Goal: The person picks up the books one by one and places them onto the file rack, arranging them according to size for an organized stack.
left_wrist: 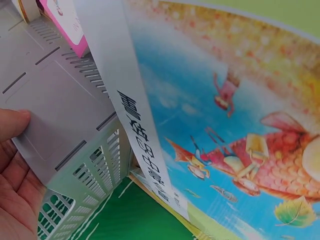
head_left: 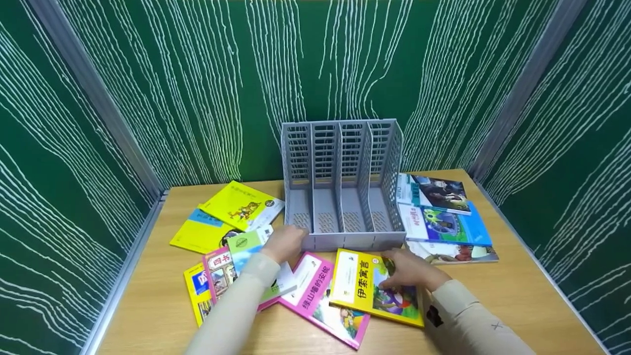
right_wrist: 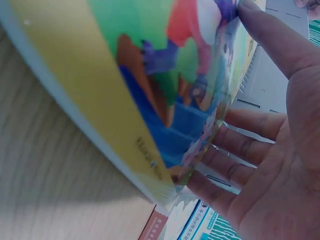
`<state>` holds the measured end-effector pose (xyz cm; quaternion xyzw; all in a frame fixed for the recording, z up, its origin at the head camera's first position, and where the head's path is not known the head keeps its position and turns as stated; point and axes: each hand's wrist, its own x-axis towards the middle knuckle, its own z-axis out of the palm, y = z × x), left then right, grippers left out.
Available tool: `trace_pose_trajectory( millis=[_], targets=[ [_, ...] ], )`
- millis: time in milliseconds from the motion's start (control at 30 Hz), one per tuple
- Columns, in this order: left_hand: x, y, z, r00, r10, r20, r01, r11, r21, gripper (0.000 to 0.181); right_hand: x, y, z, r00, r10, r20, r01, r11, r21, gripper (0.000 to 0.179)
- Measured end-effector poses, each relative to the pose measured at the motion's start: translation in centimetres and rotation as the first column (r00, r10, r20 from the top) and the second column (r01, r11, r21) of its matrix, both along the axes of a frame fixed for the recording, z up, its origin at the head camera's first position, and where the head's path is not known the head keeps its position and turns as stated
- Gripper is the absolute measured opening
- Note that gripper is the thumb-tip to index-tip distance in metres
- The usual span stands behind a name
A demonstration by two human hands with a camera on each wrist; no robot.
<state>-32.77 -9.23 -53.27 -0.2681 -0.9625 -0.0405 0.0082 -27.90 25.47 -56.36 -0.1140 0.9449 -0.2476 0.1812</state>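
Note:
A grey four-slot file organizer stands upright on the table. My left hand is at its front left corner; in the left wrist view the thumb lies on the grey panel and the other fingers are partly hidden behind its edge. My right hand holds a yellow-edged picture book by its right side, thumb on the cover, fingers at the edge. That book overlaps a pink book. Under the left forearm lies a green-and-blue book.
Yellow books lie left of the organizer, with a pink-edged book and another yellow one nearer. On the right, several overlapping books lie against the organizer's side. Green walls enclose the table.

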Motion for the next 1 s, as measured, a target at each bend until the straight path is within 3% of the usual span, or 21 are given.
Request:
trace_pose_trajectory(
  millis=[267,500,600,867,1000],
  targets=[
    [0.2,0.0,0.2,0.998,0.030,0.048,-0.030,1.000,-0.001,0.024,-0.6,0.0,0.0,0.998,0.029,0.052,-0.032,0.998,0.052,0.095],
    [0.0,-0.2,-0.1,0.994,-0.053,-0.098,0.057,0.998,0.040,0.015,-0.4,0.2,-0.2,0.999,0.017,0.040,-0.018,0.999,0.027,0.099],
    [0.0,-0.2,-0.2,0.994,-0.055,-0.096,0.059,0.997,0.040,0.016,-0.1,0.2,-0.1,1.000,0.022,0.014,-0.022,1.000,0.014,0.102],
    [0.1,-0.2,-0.3,0.997,-0.041,-0.068,0.043,0.999,0.026,0.018,0.2,-0.1,0.6,0.999,-0.023,0.041,0.025,0.998,-0.051,0.071],
    [0.0,-0.2,-0.4,0.995,-0.047,-0.084,0.048,0.999,0.021,0.019,0.5,0.0,1.3,0.999,-0.030,0.011,0.030,0.999,-0.030,0.070]
  ],
)
